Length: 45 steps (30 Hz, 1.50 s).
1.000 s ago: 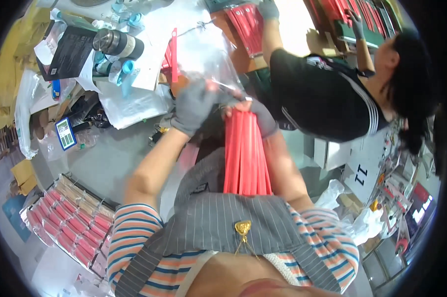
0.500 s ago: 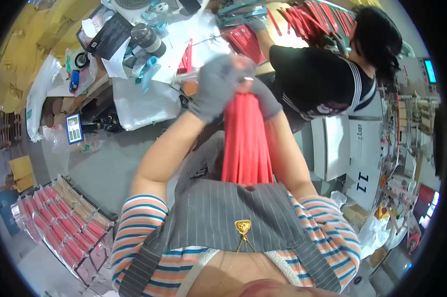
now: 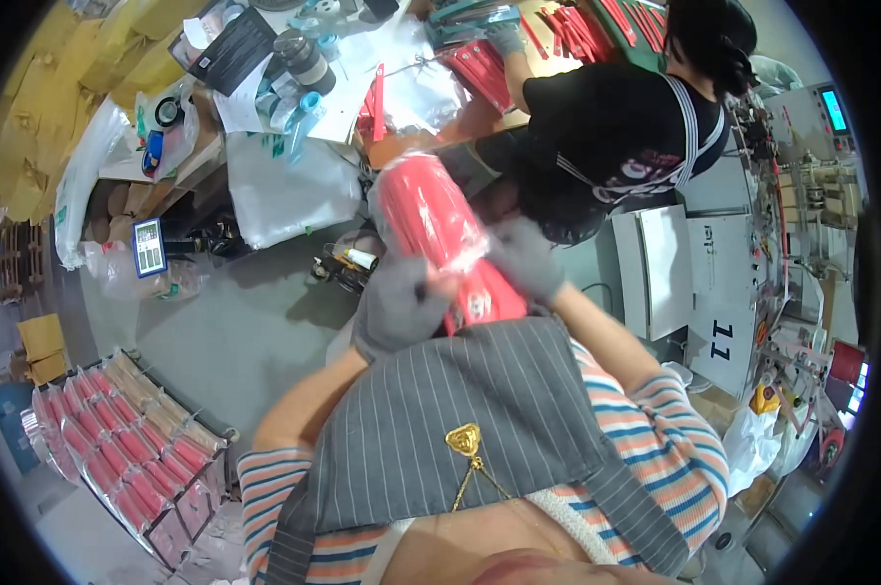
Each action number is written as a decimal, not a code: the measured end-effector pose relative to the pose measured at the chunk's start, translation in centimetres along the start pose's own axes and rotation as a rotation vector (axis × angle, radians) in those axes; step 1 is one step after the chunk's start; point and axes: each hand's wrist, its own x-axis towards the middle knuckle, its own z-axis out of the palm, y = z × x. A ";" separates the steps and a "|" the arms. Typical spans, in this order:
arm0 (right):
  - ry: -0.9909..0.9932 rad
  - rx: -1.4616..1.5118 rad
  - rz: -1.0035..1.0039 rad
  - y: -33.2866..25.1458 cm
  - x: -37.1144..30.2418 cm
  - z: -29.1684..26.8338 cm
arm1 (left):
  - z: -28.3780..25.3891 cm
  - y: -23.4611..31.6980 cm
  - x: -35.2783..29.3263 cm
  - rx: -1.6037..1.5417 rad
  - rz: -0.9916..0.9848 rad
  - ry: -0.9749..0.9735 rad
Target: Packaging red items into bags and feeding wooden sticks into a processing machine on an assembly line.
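My left hand [image 3: 402, 304] is clamping the red bundle [image 3: 427, 213], seemingly steadying its clear bag [image 3: 468, 249]; my right hand [image 3: 526, 259] is blurring beside it, grip unclear.

Bundle [image 3: 489, 292], one: red, narrow lengths packed side by side; held aloft near centre of view, tilted, far end toward 11 o'clock, near end toward 5. Bag [image 3: 421, 205], one: clear, glossy, creased; drawn over the bundle's 11 o'clock portion, mouth bunched partway along. The 5 o'clock portion bare, with a pale mark; its lowest end hidden.
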 end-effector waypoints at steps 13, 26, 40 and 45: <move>0.492 -0.398 -0.388 -12.4 10.7 -13.3 | -11.3 -2.5 15.2 0.348 -0.344 -0.220; 0.299 -0.038 -0.276 -9.1 14.7 -18.3 | -10.6 -0.6 20.5 -0.068 -0.173 0.039; 0.389 -0.252 -0.616 -5.7 29.1 -20.5 | -5.1 -9.5 31.6 -0.523 -0.325 -0.245; 0.271 -0.629 -0.280 8.7 40.7 -22.5 | 6.9 -24.5 37.8 -0.618 -0.628 -0.158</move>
